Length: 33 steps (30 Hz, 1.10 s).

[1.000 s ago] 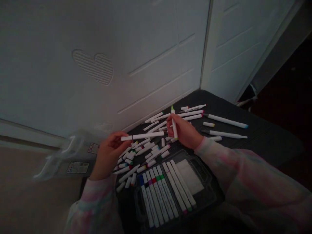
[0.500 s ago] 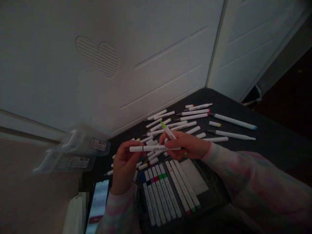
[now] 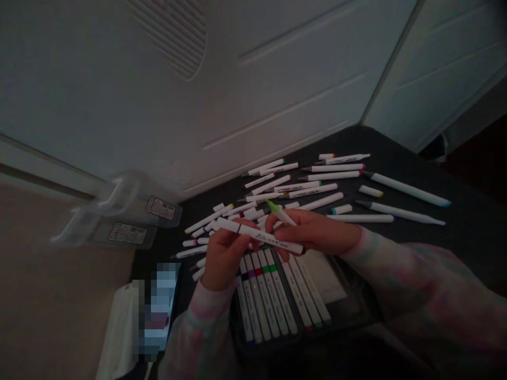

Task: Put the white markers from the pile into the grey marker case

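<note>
Between the fingers of my left hand (image 3: 224, 258) is a white marker (image 3: 269, 238) with a dark end, lying slantwise and pointing down to the right. My right hand (image 3: 320, 232) grips a second marker with a bright green tip (image 3: 272, 206), which points up and left. The right fingers lie against the far part of the white marker; whether they grip it too, I cannot tell. Just below both hands sits a dark marker case (image 3: 243, 345) with rows of white markers (image 3: 269, 311) with coloured bands in it.
Many loose white markers (image 3: 332, 176) and caps lie spread over the black table (image 3: 356, 140). Clear plastic covers (image 3: 99, 227) with labels stand at the left. A phone (image 3: 164, 295) and a white object (image 3: 114, 332) lie at lower left. A white panelled wall rises behind.
The white marker has turned from level to slanting, its dark end now showing at lower right. Both hands stay close together. The view has shifted, so the wall sits higher.
</note>
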{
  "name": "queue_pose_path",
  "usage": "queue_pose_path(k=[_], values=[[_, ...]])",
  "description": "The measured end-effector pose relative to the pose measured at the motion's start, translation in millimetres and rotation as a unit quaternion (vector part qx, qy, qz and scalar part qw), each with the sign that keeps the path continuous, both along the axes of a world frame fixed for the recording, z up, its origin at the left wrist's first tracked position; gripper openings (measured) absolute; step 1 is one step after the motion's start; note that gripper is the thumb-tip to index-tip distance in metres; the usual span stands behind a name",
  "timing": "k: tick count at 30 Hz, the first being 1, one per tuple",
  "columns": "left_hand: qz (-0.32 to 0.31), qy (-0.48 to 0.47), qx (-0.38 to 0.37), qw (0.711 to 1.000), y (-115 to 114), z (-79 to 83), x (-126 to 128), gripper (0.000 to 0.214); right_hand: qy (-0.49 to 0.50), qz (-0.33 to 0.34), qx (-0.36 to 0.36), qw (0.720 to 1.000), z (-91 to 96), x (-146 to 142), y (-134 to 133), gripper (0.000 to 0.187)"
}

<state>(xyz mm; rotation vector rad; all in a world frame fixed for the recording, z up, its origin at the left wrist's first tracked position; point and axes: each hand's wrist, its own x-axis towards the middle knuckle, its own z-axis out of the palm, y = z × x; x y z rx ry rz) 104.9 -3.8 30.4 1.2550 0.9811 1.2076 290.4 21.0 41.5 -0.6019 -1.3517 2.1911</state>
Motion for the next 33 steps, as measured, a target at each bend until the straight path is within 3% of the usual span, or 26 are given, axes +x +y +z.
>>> queue_pose_path(k=[4,7,11,17,23,28,33], values=[[-0.011,-0.042,-0.032,0.999,-1,3.3,5,0.017,-0.052,-0.076,0.047,0.995,0.3,-1,0,0.015],[-0.052,-0.058,-0.073,0.994,-3,3.2,10,0.017,-0.060,-0.143,0.073,0.985,-1.0,-1,1,0.021],[-0.109,-0.004,-0.096,0.989,-5,-0.2,14,0.015,-0.047,-0.150,0.091,0.983,-2.6,0,3,0.030],[-0.145,0.067,-0.118,0.980,-5,0.6,19,0.014,-0.074,-0.169,0.124,0.975,-3.2,-1,4,0.023],[-0.196,0.060,-0.128,0.970,-6,1.3,19,0.015,-0.075,-0.129,0.130,0.980,-3.4,-1,4,0.012],[-0.237,0.028,-0.177,0.955,-8,1.1,18,0.017,-0.088,-0.087,0.141,0.982,-1.9,0,5,0.023],[-0.283,0.014,-0.216,0.934,-9,-0.4,20,0.017,-0.105,-0.034,0.177,0.978,-1.4,2,6,0.015]])
